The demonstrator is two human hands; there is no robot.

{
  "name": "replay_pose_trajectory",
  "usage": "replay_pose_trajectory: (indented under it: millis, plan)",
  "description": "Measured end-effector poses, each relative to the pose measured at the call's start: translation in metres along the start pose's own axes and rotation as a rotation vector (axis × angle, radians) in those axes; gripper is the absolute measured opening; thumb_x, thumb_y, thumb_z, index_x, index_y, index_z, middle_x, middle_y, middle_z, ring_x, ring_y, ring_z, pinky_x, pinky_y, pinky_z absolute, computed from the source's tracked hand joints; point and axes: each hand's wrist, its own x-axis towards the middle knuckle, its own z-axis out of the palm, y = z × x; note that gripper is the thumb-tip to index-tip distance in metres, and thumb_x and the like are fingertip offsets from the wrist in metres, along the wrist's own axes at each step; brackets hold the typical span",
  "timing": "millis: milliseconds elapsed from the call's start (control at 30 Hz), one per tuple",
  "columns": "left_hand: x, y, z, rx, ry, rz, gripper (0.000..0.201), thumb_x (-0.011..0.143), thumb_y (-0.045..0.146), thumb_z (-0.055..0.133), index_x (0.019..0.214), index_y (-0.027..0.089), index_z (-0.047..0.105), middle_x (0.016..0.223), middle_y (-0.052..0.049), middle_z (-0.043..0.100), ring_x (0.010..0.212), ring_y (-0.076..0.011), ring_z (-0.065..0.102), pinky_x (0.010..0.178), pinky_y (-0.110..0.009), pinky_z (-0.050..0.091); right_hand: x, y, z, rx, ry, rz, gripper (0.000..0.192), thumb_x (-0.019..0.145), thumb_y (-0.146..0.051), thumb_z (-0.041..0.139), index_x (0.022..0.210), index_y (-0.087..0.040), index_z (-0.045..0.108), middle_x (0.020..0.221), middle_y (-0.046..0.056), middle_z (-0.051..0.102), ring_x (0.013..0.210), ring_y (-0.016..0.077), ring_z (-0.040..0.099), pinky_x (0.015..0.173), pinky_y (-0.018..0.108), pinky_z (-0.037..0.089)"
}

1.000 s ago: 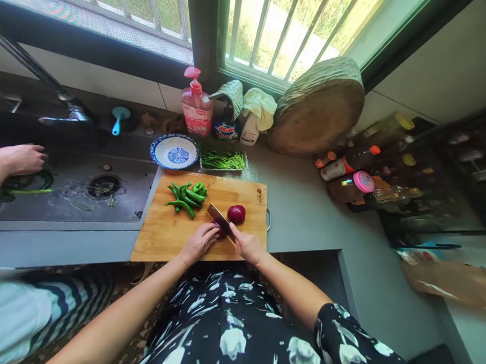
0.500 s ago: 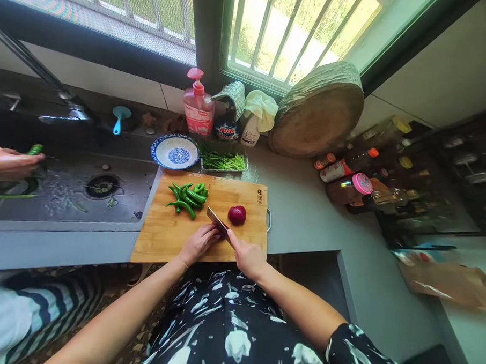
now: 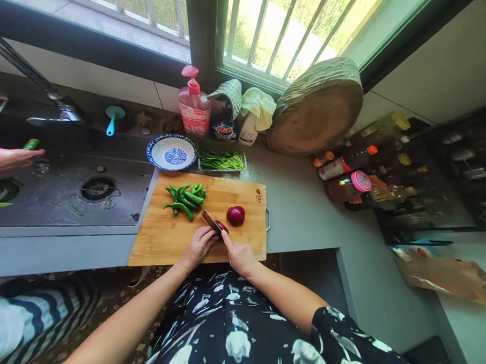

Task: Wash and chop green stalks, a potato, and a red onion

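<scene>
My right hand [image 3: 238,253] grips the handle of a cleaver [image 3: 210,220] whose blade rests on a red onion half [image 3: 222,227] on the wooden cutting board [image 3: 165,236]. Fingers of my left hand [image 3: 198,245] press down on that onion half, just left of the blade. The other red onion half [image 3: 236,215] lies free a little to the right. A pile of green chillies [image 3: 184,197] sits at the board's far left part.
A co-worker's hand [image 3: 6,157] holds a green chilli over the sink [image 3: 62,203] on the left. Behind the board stand a blue-white bowl [image 3: 171,152], a tray of green stems [image 3: 221,161], a pink soap bottle [image 3: 193,106] and a round chopping block [image 3: 316,111]. Sauce bottles [image 3: 347,169] crowd the right.
The cleaver has come down and nearer to me, onto the onion half under my left hand. The co-worker's hand has lifted a green chilli at the sink.
</scene>
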Motion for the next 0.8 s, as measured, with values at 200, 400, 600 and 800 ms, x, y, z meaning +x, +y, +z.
replay_pose_trajectory:
  millis: [200,400,600,800]
  plan:
    - [0.015,-0.002,0.010,-0.015,-0.003,0.010,0.022,0.088,0.025,0.050,0.108,0.017,0.056,0.105,-0.010,0.059,0.100,-0.0208,0.056,0.086,-0.039,0.051,0.004,0.014,-0.005,0.018,0.026,0.052,0.067,0.085,-0.015,0.040,0.147,-0.019,0.017,0.078,0.008,0.067,0.060,0.0169,0.063,0.056,0.025,0.050]
    - [0.020,-0.004,0.013,-0.017,-0.054,-0.039,0.025,0.089,0.028,0.050,0.111,0.018,0.056,0.108,-0.011,0.060,0.105,-0.0209,0.057,0.088,-0.038,0.052,0.006,0.022,-0.023,0.012,0.000,0.074,0.063,0.088,-0.017,0.039,0.147,-0.021,0.019,0.080,0.007,0.067,0.063,0.0166,0.064,0.058,0.024,0.049]
    - [0.014,-0.006,0.015,-0.038,-0.030,-0.074,0.026,0.088,0.031,0.051,0.109,0.017,0.058,0.107,-0.012,0.062,0.101,-0.0207,0.060,0.087,-0.038,0.053,-0.010,0.014,-0.052,0.008,0.000,0.099,0.066,0.087,-0.018,0.040,0.147,-0.020,0.015,0.081,0.007,0.067,0.066,0.0172,0.064,0.059,0.024,0.049]
    - [0.015,-0.011,0.015,-0.035,-0.022,-0.080,0.026,0.088,0.035,0.050,0.104,0.017,0.061,0.104,-0.011,0.064,0.097,-0.0204,0.062,0.083,-0.037,0.055,-0.012,0.009,-0.059,-0.016,-0.053,0.109,0.065,0.087,-0.019,0.039,0.147,-0.022,0.014,0.081,0.007,0.067,0.063,0.0184,0.064,0.059,0.027,0.051]
